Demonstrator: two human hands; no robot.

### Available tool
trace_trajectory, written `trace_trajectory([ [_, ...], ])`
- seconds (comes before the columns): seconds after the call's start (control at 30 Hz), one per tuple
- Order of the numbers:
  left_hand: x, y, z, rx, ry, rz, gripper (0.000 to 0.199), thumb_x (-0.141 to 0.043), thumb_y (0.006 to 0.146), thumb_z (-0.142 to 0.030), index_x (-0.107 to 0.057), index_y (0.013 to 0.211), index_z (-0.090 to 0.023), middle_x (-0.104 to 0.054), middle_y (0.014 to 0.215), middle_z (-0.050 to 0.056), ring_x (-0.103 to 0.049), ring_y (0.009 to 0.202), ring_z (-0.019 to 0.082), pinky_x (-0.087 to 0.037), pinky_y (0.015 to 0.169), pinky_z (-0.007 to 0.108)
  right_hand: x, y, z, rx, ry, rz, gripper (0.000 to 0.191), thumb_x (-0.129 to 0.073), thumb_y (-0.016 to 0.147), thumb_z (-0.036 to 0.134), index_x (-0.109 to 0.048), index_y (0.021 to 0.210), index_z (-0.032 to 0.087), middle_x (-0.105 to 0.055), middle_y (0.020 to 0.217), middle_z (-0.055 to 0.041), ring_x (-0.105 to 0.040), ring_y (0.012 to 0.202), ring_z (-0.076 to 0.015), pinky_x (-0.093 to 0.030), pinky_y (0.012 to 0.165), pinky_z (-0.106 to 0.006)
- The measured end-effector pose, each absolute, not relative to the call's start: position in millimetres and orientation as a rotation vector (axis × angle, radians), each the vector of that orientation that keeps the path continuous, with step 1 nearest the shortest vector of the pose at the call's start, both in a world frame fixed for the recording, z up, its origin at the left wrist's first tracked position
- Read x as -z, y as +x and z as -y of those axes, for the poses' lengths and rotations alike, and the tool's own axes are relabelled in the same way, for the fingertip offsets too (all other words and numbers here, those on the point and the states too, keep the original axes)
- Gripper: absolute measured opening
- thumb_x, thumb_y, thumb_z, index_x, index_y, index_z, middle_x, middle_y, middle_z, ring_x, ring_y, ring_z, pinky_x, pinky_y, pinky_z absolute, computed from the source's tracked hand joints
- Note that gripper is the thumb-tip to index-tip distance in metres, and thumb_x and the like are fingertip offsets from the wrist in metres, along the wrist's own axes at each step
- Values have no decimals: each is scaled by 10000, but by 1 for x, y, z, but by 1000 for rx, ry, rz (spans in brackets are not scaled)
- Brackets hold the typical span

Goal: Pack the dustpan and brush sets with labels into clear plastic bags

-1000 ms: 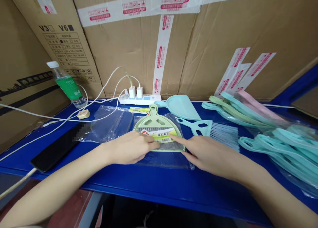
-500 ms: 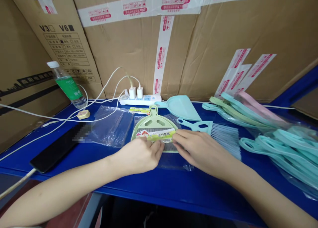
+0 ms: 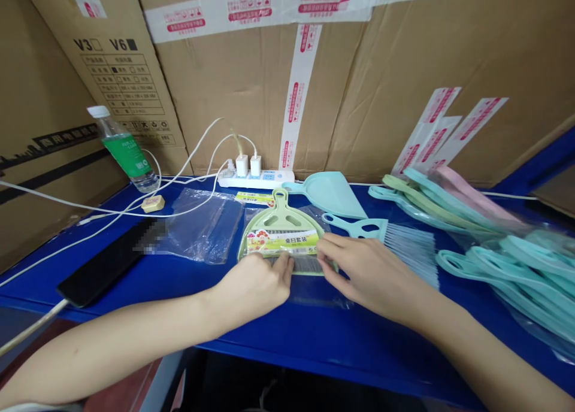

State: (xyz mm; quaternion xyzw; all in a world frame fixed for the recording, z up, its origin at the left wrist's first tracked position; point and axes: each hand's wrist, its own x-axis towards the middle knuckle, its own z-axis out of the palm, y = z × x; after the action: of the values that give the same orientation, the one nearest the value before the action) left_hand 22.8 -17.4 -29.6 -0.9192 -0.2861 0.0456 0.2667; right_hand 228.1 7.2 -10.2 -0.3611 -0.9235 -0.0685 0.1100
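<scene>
A green dustpan (image 3: 281,205) lies with its handle pointing away from me, and a grey-bristled brush (image 3: 302,264) rests in it. Across them is a yellow-green printed label card (image 3: 287,241). My left hand (image 3: 254,286) is closed, its curled fingers at the card's lower left edge. At the card's right end, the fingers of my right hand (image 3: 359,265) are pinched together; their tips are partly hidden. A clear plastic bag (image 3: 318,296) lies beneath the dustpan. Just right of my right hand is a light-blue brush (image 3: 408,244), with a light-blue dustpan (image 3: 335,193) behind it.
Bagged dustpan sets (image 3: 516,274) are piled at the right. To the left are a clear bag (image 3: 202,226), a black phone (image 3: 103,265), a yellowish block (image 3: 153,203) and a water bottle (image 3: 128,154). White cables run from a power strip (image 3: 278,177). Cardboard boxes (image 3: 242,88) wall the back.
The label card now faces up more, its print showing more fully. My left fingers have shifted slightly down to its lower edge. My right hand stays at its right end.
</scene>
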Motion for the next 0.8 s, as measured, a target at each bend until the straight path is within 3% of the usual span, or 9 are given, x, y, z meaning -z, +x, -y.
trace_trajectory([
  [0.3, 23, 21, 17, -52, -2531, 799, 267, -554, 824, -15, -681, 1050, -81, -731, 966, 127, -665, 560, 179, -503, 410, 273, 0, 229, -7, -69, -1107, 2809, 175, -443, 817, 70, -497, 722, 207, -625, 733, -21, -521, 584, -143, -307, 535, -266],
  [0.63, 25, 23, 13, -20, -2500, 723, 234, -516, 804, 31, -675, 910, -103, -722, 879, 112, -639, 535, 155, -509, 458, 263, 5, 228, -7, -133, -1071, 2856, 169, -442, 834, 69, -497, 755, 208, -617, 743, -26, -541, 607, -151, -353, 561, -268],
  [0.8, 24, 25, 13, -81, -2457, 725, 319, -492, 801, 46, -675, 1039, -63, -724, 977, 165, -649, 530, 166, -522, 460, 282, 6, 228, -9, -190, -1066, 2858, 167, -434, 848, 79, -472, 754, 212, -607, 750, -27, -546, 631, -156, -368, 581, -273],
])
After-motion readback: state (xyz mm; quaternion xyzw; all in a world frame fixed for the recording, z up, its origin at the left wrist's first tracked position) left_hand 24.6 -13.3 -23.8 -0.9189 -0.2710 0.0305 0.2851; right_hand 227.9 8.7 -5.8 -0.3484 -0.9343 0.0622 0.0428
